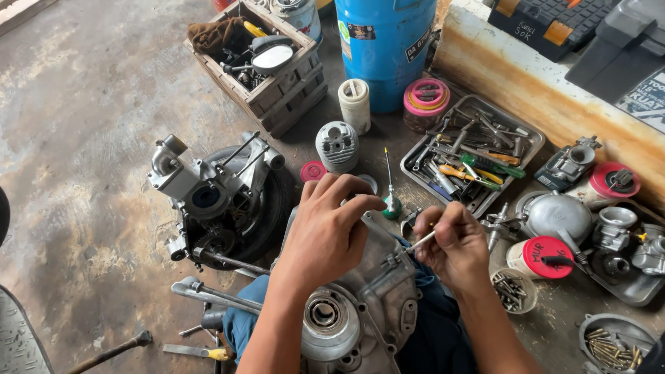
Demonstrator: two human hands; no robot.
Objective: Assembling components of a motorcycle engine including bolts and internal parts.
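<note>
A: On the person's lap, over blue trousers, what lies there?

B: One grey metal engine casing [360,305] with a round bearing hole. The left hand [329,232] rests on its upper edge, fingers curled and pressing down. The right hand [454,246] is pinched shut around one thin metal tool [420,242], whose tip touches the casing's rim between the two hands.

A: And around them, on the concrete floor?

B: One engine block [208,201] with protruding studs sits to the left. One finned cylinder [337,145] stands beyond the hands, one blue drum [384,48] behind it, one wooden crate [277,86] of parts beside that. One metal tray [415,174] of mixed hand tools lies to the right. Two red-lidded tubs [547,253] stand nearby, and two small containers of bolts [511,289].
</note>
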